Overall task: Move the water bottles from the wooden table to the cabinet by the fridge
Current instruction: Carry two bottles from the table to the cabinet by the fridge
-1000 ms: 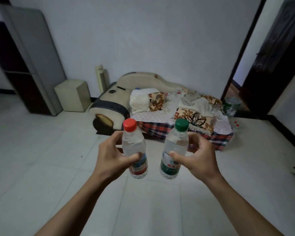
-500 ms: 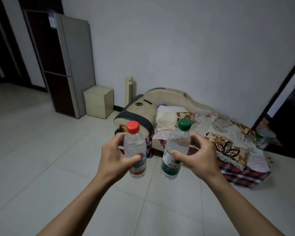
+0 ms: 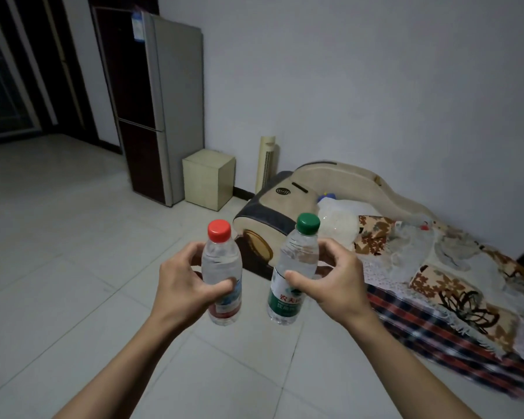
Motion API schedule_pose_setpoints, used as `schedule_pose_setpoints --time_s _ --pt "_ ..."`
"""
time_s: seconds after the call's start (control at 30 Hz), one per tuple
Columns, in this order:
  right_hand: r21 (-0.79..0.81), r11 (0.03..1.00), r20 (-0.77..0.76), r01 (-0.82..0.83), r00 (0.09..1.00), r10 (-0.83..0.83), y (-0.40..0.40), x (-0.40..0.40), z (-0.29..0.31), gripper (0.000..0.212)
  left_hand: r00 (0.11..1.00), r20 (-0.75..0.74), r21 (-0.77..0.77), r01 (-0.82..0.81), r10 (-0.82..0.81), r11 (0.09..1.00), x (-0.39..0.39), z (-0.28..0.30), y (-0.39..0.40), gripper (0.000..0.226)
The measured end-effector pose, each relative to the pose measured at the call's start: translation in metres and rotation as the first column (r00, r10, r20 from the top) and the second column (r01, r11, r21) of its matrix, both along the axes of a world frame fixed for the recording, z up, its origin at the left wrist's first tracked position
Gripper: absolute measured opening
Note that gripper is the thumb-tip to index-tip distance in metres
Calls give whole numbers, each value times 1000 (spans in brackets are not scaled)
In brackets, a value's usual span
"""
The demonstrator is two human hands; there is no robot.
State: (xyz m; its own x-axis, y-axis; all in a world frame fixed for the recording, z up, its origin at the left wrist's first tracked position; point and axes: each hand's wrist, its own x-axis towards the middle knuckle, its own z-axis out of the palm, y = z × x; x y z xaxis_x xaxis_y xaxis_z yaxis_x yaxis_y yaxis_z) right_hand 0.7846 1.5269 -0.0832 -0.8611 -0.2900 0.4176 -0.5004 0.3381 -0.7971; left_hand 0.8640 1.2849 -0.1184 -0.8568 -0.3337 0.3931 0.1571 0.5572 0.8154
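Fingers (image 3: pixel 224 284) of the left hand (image 3: pixel 183 285) are wrapped and clamped round the middle of the red-capped bottle (image 3: pixel 221 273), thumb across the front just above the label. The right hand (image 3: pixel 333 279) is closed the same way on the green-capped bottle (image 3: pixel 294 267), thumb tip pressing the clear wall above the green label. In the head view, the only one, both bottles stand upright, side by side but apart, held out over the tiled floor (image 3: pixel 73 267).

Both look full or nearly so, so I judge them moderately heavy; the thin clear plastic should dent under a hard squeeze and may be slick. The mid-body hold at the waist looks sound.

Count: two bottles, one red cap, one green cap, one per hand.

The fridge (image 3: pixel 152 110) stands at about eleven o'clock, and the small pale cabinet (image 3: pixel 208 179) sits just beside it, near twelve o'clock. A low sofa (image 3: pixel 330 189) heaped with cloths lies at about two o'clock.
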Motion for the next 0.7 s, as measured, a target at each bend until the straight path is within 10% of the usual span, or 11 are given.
schedule_pose_setpoints --time_s 0.7 --pt "-21 995 34 -95 995 96 -190 -323 2 48 965 -7 79 -261 262 962 -275 14 -174 54"
